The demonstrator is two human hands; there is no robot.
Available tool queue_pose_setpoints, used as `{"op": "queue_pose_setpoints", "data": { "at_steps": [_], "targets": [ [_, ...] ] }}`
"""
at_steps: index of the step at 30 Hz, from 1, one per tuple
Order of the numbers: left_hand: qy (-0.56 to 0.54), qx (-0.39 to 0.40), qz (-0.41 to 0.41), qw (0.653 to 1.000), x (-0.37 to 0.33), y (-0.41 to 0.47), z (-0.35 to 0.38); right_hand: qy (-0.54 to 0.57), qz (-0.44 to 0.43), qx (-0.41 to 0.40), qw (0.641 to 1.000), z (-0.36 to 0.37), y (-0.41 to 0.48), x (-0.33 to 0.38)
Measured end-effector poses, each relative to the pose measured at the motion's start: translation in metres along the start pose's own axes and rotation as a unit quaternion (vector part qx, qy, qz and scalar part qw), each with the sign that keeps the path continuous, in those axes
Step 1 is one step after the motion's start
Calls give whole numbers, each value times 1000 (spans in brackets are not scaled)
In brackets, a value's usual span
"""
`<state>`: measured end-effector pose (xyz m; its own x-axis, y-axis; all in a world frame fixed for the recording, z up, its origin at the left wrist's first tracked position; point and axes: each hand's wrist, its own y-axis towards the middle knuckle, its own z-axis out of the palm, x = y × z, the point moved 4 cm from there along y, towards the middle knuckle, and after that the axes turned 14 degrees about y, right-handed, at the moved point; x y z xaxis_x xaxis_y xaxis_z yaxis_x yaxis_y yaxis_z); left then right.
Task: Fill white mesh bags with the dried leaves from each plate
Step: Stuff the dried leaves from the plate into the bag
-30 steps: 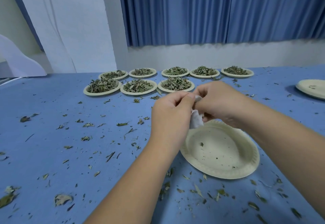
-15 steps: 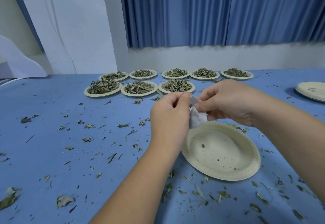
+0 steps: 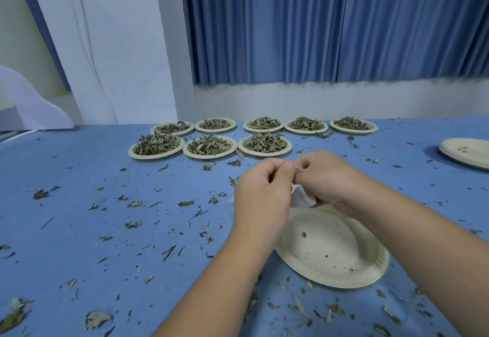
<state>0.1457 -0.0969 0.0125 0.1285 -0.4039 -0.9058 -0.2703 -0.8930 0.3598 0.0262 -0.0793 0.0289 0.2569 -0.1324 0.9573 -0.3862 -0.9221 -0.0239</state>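
Watching from the head cam. Both hands are up together at mid-frame, over the far edge of the near plate (image 3: pixel 344 267). L hand (image 3: pixel 260 193): fingers curled in, thumb + forefinger pinching the top of the white mesh bag (image 3: pixel 301 199). R hand (image 3: pixel 325 177): also curled tight on the bag's top, knuckles toward me. The two hands touch at the thumbs, w/ a bit of white mesh showing btwn them. The bag's body hangs below the fingers, crumpled, just above the plate's far rim. I can't tell whether it touches the rim. Its mouth is hidden by the fingers, so I can't tell if it's open or drawn closed.

The near plate holds only crumbs and one small leaf bit. My R forearm crosses its right side.

Farther back on the blue table (image 3: pixel 79 244) I count 8 plates still heaped w/ dried leaves (image 3: pixel 264 142). There's a front row of three (image 3: pixel 211 155) and a back row of five (image 3: pixel 263 130) just behind, rims nearly touching. Far right, well apart from the rest, sits another bare plate (image 3: pixel 471 159), cut off by the frame edge.

Loose leaf scraps (image 3: pixel 186 203) are strewn over the cloth, thickest on the left and near me. Behind the table is a blue curtain (image 3: pixel 330 24) above a white wall strip.
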Motion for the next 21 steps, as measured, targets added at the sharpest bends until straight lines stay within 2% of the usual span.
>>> {"op": "queue_pose_setpoints", "data": {
  "at_steps": [3,5,11,14,15,17,19,21],
  "targets": [
    [-27,-23,-26,999,5,5,-8,115,18,86,989,2,-6,2],
    [-51,-29,-38,998,5,6,-11,114,25,117,986,2,-7,0],
    [-65,8,-35,997,-5,-5,-2,36,-19,-8,999,4,-2,2],
    [-66,16,-27,997,-11,-8,1,-36,-40,-27,998,1,-3,4],
    [-66,17,-18,998,-13,-9,1,-21,-48,-18,998,-2,-6,5],
    [-78,12,5,997,-20,-10,-1,81,-69,27,994,-10,-17,7],
    [-98,6,24,995,-28,-12,0,197,-85,97,972,-24,-33,9],
    [-121,9,33,992,-36,-12,7,241,-94,145,955,-47,-48,8]
  ]
}}
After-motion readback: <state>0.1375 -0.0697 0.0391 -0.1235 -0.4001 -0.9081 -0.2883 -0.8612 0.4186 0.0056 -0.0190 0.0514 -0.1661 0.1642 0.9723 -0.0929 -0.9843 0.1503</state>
